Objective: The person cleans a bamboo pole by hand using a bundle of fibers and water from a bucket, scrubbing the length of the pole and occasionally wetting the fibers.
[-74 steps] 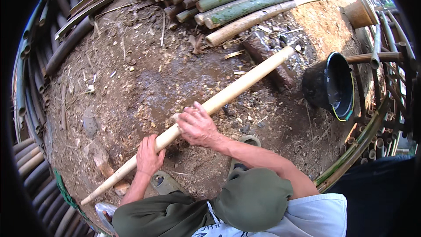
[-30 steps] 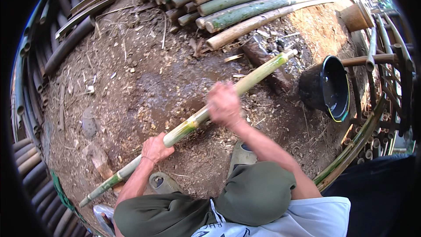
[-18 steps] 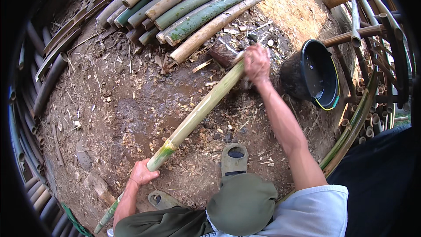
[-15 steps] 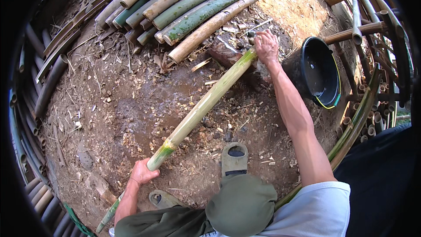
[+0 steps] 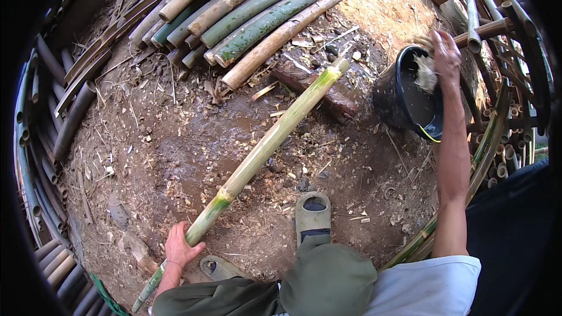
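A long bamboo pole (image 5: 269,149), its skin scraped pale along most of its length and green near the lower joint, slants across the ground. Its far end rests over a dark log (image 5: 339,103). My left hand (image 5: 180,246) is closed around the pole near its lower end. Out at the right, my right hand (image 5: 446,58) grips a pale, shaggy clump of wet fibres (image 5: 426,73) above a black bucket (image 5: 389,102). Murky water (image 5: 422,105) shows inside the bucket. Whether the clump is cloth or plant fibre I cannot tell.
Cut bamboo poles (image 5: 263,20) lie stacked at the far side, with more along the left edge (image 5: 76,117). A bamboo rack (image 5: 497,32) stands at the right. Wood chips litter the damp soil (image 5: 175,158) around my sandals (image 5: 313,213).
My right hand has left the pole's far end and swung right to the bucket, carrying the fibre clump. My left hand has shifted slightly down and left on the pole.
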Motion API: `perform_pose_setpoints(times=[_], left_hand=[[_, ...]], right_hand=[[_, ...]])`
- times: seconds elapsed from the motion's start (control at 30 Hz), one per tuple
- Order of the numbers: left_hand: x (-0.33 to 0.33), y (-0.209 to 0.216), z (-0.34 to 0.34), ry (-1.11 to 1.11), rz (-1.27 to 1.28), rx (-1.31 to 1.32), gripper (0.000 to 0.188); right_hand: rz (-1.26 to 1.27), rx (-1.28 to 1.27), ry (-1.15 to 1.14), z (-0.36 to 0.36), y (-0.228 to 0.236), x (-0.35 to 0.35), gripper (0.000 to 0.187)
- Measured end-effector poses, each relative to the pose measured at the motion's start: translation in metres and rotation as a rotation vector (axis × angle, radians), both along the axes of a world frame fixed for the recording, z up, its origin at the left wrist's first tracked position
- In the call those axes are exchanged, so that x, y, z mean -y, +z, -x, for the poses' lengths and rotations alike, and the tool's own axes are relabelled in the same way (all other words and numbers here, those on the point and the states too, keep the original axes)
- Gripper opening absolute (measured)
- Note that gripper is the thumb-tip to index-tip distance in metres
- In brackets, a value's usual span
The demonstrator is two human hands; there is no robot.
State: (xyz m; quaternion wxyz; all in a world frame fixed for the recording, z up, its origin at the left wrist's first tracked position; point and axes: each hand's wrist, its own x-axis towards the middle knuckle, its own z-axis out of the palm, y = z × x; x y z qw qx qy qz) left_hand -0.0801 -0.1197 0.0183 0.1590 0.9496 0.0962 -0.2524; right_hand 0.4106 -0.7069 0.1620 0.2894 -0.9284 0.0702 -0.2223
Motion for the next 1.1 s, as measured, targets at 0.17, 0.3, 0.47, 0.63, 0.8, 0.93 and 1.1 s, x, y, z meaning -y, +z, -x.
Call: perform_pose_setpoints(times=[0.17, 0.3, 0.47, 0.63, 0.8, 0.93, 1.1], left_hand=[[-0.052, 0.019, 0.050, 0.078, -0.162, -0.411, 0.056], [-0.024, -0.008, -0.027, 0.052, 0.247, -0.219, 0.057], [0.027, 0.008, -0.052, 0.109, 0.373, 0.053, 0.061], [0.018, -0.008, -0.016, 0.133, 0.055, 0.047, 0.064], [0.005, -0.022, 0.036, 0.252, -0.072, 0.119, 0.051], [0.019, -0.024, 0.010, 0.219, -0.036, 0.212, 0.042], [0.020, -0.029, -0.011, 0.242, -0.019, 0.062, 0.039]], right_hand=[[-0.578, -0.722, -0.054, 0.013, -0.101, 0.143, 0.074], [0.010, -0.933, 0.342, 0.031, -0.177, 0.247, 0.044], [0.126, -0.995, 0.562, 0.027, -0.190, 0.178, 0.026], [-1.223, -0.725, 0.304, 0.057, -0.052, 0.179, 0.058], [-0.917, -0.626, 0.744, 0.073, -0.007, -0.010, 0.068], [0.021, -0.274, 0.842, 0.101, -0.090, -0.171, 0.061], [0.067, -0.024, 1.336, 0.321, -0.181, -0.385, 0.053]])
